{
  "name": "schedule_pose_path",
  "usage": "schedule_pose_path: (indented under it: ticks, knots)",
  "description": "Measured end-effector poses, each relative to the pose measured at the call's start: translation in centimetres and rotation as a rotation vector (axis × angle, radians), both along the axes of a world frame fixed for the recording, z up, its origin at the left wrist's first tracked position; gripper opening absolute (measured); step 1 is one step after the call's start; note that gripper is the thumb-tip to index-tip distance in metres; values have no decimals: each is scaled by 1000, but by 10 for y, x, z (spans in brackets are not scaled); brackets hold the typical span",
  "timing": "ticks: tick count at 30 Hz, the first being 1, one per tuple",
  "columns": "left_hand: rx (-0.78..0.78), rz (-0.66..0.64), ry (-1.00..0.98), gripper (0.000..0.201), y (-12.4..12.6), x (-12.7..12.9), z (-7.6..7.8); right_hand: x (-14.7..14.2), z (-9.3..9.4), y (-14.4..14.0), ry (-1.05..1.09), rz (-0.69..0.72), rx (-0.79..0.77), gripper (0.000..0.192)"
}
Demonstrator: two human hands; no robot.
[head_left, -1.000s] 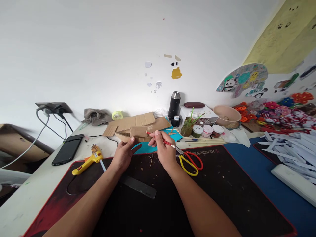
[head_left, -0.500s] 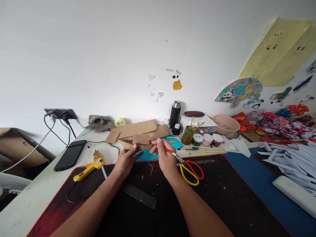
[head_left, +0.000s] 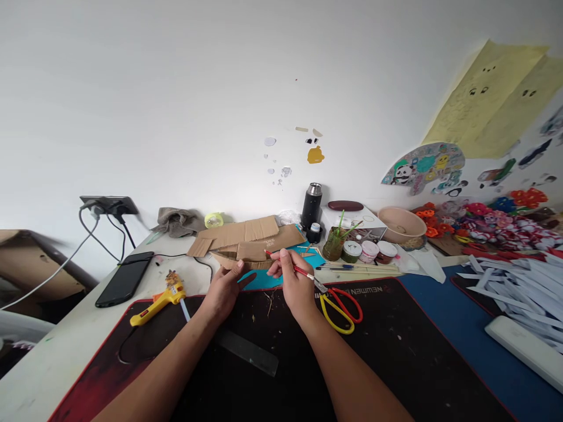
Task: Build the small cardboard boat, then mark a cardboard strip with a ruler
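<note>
Both hands hold station since a second ago: your right hand stays clamped on the red pencil, its tip at the cardboard piece just beyond your left hand, whose spread fingers steady it.

Left hand spread flat, right hand pinched closed.

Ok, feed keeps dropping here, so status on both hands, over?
Left hand steadies the cardboard piece. Right hand grips the red pencil, tip at the cardboard. Scissors lie just right of it, not touching.
</note>
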State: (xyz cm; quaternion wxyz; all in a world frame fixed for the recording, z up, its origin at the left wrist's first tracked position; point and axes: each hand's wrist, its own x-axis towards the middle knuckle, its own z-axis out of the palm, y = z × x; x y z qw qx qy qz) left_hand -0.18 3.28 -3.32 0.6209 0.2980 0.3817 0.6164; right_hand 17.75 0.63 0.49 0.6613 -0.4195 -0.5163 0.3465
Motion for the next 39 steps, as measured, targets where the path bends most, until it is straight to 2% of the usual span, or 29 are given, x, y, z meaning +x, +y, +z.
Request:
schedule_pose_path:
  ticks: [39]
  knots:
    - [37, 7, 26, 58, -1, -1, 1, -2, 1, -3, -61, 13, 25, 64]
